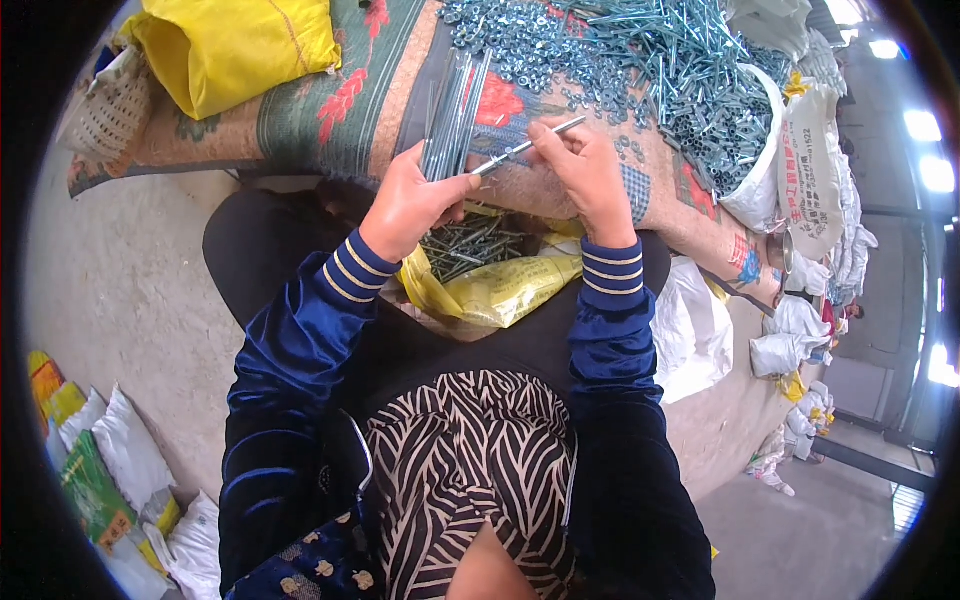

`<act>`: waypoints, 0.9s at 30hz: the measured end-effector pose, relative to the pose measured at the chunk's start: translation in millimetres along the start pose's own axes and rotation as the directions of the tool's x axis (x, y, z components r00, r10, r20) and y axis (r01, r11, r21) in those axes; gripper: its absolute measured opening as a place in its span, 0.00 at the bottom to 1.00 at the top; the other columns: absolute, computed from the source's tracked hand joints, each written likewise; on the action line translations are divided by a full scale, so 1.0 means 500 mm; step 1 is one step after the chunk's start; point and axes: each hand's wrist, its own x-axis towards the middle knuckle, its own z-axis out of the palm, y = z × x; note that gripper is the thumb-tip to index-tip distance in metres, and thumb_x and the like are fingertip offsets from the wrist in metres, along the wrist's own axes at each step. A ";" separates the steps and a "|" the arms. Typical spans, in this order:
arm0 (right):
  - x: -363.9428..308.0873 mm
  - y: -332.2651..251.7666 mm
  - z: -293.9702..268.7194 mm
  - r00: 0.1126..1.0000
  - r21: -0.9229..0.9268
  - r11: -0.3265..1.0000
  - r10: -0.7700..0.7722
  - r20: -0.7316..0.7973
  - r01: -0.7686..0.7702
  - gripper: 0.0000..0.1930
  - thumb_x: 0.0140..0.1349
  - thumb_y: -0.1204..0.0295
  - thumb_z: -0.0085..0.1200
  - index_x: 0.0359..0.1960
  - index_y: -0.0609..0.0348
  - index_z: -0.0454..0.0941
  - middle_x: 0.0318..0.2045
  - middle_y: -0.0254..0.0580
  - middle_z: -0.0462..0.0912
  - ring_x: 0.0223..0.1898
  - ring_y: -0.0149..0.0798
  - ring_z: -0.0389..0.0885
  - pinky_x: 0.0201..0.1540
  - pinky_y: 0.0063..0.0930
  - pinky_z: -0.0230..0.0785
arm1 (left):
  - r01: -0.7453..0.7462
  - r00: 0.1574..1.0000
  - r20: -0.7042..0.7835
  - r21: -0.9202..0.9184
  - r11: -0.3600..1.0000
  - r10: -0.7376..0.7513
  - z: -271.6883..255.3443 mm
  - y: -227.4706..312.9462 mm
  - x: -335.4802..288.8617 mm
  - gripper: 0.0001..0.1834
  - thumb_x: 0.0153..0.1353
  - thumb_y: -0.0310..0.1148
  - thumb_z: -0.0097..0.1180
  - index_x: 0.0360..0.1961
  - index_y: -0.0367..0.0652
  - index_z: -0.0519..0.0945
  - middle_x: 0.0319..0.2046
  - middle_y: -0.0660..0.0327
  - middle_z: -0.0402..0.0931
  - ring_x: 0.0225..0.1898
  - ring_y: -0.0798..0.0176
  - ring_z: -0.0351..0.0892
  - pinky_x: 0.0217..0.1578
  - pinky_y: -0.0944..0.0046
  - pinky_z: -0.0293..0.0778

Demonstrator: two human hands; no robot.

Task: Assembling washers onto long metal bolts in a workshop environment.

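Observation:
A slim silver bolt [517, 151] is held at a slant between my two hands, over the near edge of the fabric-covered work surface. My left hand [412, 200] pinches its lower left end between thumb and fingers. Close to its upper right end, my right hand [583, 172] grips it with thumb and forefinger. A small collar or nut shows partway along the shaft. Several long thin metal rods [455, 115] stand out past my left fingers; whether that hand grips them too, I cannot tell. Below, between my legs, an open yellow bag [500, 295] contains many finished-looking bolts [470, 245].
Loose nuts [520, 45] and a heap of metal sleeves and rods [690, 95] cover the far right of the surface. A white sack [765, 150] edges the heap. A yellow sack [240, 50] and a perforated basket [105, 120] sit far left. Filled bags [130, 445] lie on the floor.

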 end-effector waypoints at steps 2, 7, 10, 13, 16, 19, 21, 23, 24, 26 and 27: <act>-0.006 -0.007 0.037 0.916 0.453 0.804 -0.279 -0.287 0.386 0.19 0.59 0.61 0.59 0.42 0.67 0.77 0.26 0.37 0.83 0.25 0.23 0.76 0.28 0.18 0.68 | 0.004 1.000 -0.001 -0.052 0.999 -0.004 0.003 -0.002 -0.002 0.12 0.55 0.29 0.59 0.40 0.37 0.76 0.20 0.68 0.72 0.17 0.76 0.71 0.15 0.77 0.61; -0.003 0.003 0.030 0.964 0.163 0.968 -0.152 -0.218 0.190 0.18 0.61 0.62 0.58 0.42 0.68 0.78 0.24 0.35 0.81 0.24 0.23 0.75 0.28 0.16 0.66 | 0.017 1.000 0.004 -0.033 0.999 -0.017 -0.001 -0.002 0.001 0.11 0.54 0.28 0.60 0.38 0.38 0.75 0.21 0.68 0.72 0.17 0.76 0.71 0.15 0.77 0.62; -0.007 0.001 0.019 0.957 0.288 0.923 -0.199 -0.210 0.255 0.17 0.62 0.63 0.57 0.42 0.68 0.78 0.27 0.37 0.81 0.27 0.22 0.75 0.31 0.15 0.66 | 0.007 1.000 -0.005 -0.028 1.000 -0.007 -0.004 -0.004 0.001 0.11 0.55 0.28 0.59 0.39 0.37 0.76 0.20 0.67 0.72 0.17 0.75 0.71 0.15 0.76 0.61; -0.007 0.007 0.021 0.981 0.244 0.957 -0.121 -0.150 0.155 0.16 0.62 0.65 0.57 0.43 0.67 0.78 0.29 0.38 0.82 0.28 0.22 0.75 0.33 0.15 0.67 | 0.002 1.000 -0.003 -0.012 1.000 -0.002 -0.004 0.000 0.002 0.11 0.55 0.29 0.59 0.39 0.37 0.76 0.20 0.67 0.72 0.17 0.75 0.71 0.15 0.76 0.62; -0.009 -0.001 0.038 0.958 0.335 0.908 -0.185 -0.218 0.252 0.15 0.62 0.65 0.57 0.42 0.66 0.79 0.29 0.37 0.82 0.28 0.22 0.75 0.32 0.15 0.66 | -0.004 1.000 -0.002 -0.009 1.000 0.004 -0.002 -0.004 0.003 0.11 0.55 0.29 0.59 0.39 0.37 0.76 0.20 0.67 0.72 0.17 0.75 0.71 0.15 0.76 0.62; -0.015 -0.029 0.024 0.986 0.281 0.950 -0.103 -0.132 0.136 0.16 0.62 0.65 0.57 0.43 0.67 0.78 0.30 0.38 0.82 0.29 0.22 0.75 0.34 0.15 0.67 | 0.001 1.000 -0.013 -0.004 1.000 -0.001 -0.007 0.002 -0.002 0.12 0.55 0.29 0.59 0.39 0.37 0.76 0.20 0.67 0.72 0.17 0.75 0.71 0.15 0.76 0.62; -0.016 -0.024 0.019 0.991 -0.018 0.999 0.031 -0.129 -0.034 0.17 0.61 0.65 0.57 0.45 0.67 0.77 0.31 0.39 0.83 0.31 0.22 0.76 0.36 0.16 0.67 | 0.008 1.000 -0.010 0.014 1.000 -0.008 -0.002 0.005 -0.002 0.12 0.55 0.29 0.59 0.40 0.37 0.76 0.20 0.67 0.72 0.17 0.75 0.71 0.15 0.76 0.62; -0.007 -0.008 0.042 0.946 0.363 0.881 -0.230 -0.228 0.302 0.17 0.61 0.65 0.57 0.46 0.67 0.76 0.28 0.35 0.82 0.27 0.21 0.75 0.32 0.14 0.65 | 0.021 1.000 -0.007 -0.062 0.998 -0.021 -0.002 0.000 0.000 0.10 0.53 0.26 0.60 0.36 0.39 0.73 0.21 0.68 0.72 0.17 0.76 0.71 0.15 0.76 0.63; -0.008 -0.012 0.037 0.946 0.365 0.881 -0.232 -0.225 0.302 0.17 0.61 0.65 0.57 0.46 0.67 0.76 0.28 0.35 0.82 0.27 0.21 0.75 0.32 0.14 0.65 | 0.021 1.000 -0.011 -0.062 0.998 -0.022 -0.004 0.001 -0.001 0.10 0.53 0.26 0.60 0.36 0.39 0.73 0.21 0.68 0.72 0.17 0.76 0.71 0.15 0.76 0.63; -0.019 -0.026 0.018 0.997 0.191 0.982 0.004 -0.073 0.010 0.15 0.62 0.68 0.57 0.45 0.67 0.76 0.26 0.33 0.80 0.27 0.21 0.75 0.30 0.14 0.65 | 0.009 1.000 -0.017 -0.021 1.000 -0.009 -0.003 0.004 -0.003 0.10 0.54 0.26 0.60 0.36 0.38 0.74 0.21 0.68 0.72 0.16 0.76 0.70 0.15 0.76 0.62; -0.016 -0.024 0.029 0.997 0.189 0.982 0.004 -0.079 0.011 0.15 0.62 0.68 0.57 0.45 0.67 0.76 0.26 0.33 0.80 0.27 0.21 0.75 0.30 0.14 0.65 | 0.006 1.000 -0.012 -0.022 1.000 -0.006 -0.001 0.004 -0.002 0.10 0.54 0.26 0.60 0.36 0.38 0.74 0.21 0.68 0.72 0.16 0.76 0.70 0.15 0.76 0.62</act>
